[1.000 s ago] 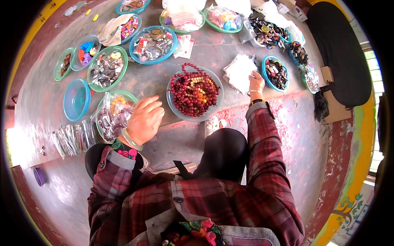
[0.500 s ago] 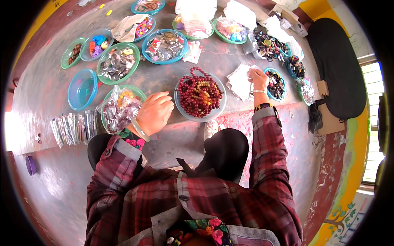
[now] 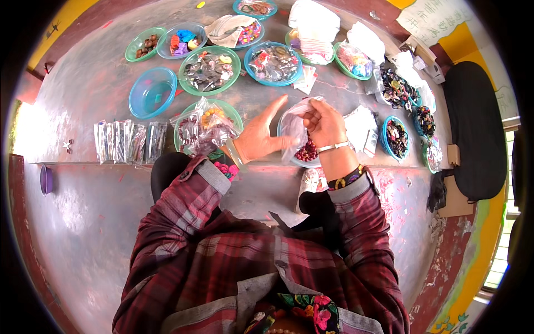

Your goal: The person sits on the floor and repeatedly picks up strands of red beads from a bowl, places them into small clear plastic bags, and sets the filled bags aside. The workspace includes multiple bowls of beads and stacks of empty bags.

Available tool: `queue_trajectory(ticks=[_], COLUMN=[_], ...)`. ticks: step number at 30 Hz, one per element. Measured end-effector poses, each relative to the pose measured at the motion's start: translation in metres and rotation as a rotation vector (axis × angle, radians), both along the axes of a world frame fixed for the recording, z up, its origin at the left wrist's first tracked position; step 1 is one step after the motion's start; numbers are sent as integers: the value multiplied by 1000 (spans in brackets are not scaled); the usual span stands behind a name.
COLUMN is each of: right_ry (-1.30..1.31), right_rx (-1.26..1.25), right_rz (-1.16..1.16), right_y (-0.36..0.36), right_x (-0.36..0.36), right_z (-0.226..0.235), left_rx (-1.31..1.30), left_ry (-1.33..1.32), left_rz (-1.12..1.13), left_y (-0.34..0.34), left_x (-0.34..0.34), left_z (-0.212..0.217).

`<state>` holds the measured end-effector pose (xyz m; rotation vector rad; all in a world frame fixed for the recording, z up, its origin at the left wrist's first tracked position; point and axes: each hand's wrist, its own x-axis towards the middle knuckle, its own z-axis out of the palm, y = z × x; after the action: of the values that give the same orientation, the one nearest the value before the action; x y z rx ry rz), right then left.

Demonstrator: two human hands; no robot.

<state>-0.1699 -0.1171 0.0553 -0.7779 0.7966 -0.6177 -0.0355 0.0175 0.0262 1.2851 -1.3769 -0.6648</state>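
Both hands meet over a bowl of dark red beads (image 3: 307, 153) in the middle of the table. My right hand (image 3: 324, 123) pinches the top of a small clear plastic bag (image 3: 293, 127) that hangs above the bowl. My left hand (image 3: 261, 135) has its fingers spread, with thumb and fingers touching the bag's lower edge. The bag hides most of the bowl. A green bowl with bagged beads (image 3: 207, 129) lies just left of my left hand.
Several green and blue bowls of beads and trinkets (image 3: 209, 69) ring the far side, one blue bowl (image 3: 152, 92) nearly bare. Clear packets (image 3: 129, 141) lie at the left, white bags (image 3: 360, 127) and dark bead bowls (image 3: 396, 137) at the right. A black chair (image 3: 474, 128) stands beyond.
My right hand came back from the white bags at the right with a clear bag. My left hand left the green bowl and moved right to meet it over the red beads.
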Motion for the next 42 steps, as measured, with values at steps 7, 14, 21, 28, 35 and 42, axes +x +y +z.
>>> queue_trajectory(ticks=[7, 14, 21, 28, 35, 42], right_ry=[-38, 68, 448, 148, 166, 163], right_rx=[58, -74, -674, -236, -284, -307], right_rz=[61, 26, 217, 259, 251, 211], right_y=[32, 19, 24, 24, 26, 28], right_x=[8, -1, -5, -9, -9, -4], right_z=[6, -9, -1, -7, -11, -13], left_rx=[-43, -218, 1, 251, 290, 278], left_ry=[-40, -372, -20, 685, 904, 959], left_rz=[176, 200, 130, -52, -110, -114], left_y=[3, 1, 0, -14, -15, -14], left_x=[6, -1, -5, -5, -2, 1], left_z=[-7, 14, 11, -7, -12, -18])
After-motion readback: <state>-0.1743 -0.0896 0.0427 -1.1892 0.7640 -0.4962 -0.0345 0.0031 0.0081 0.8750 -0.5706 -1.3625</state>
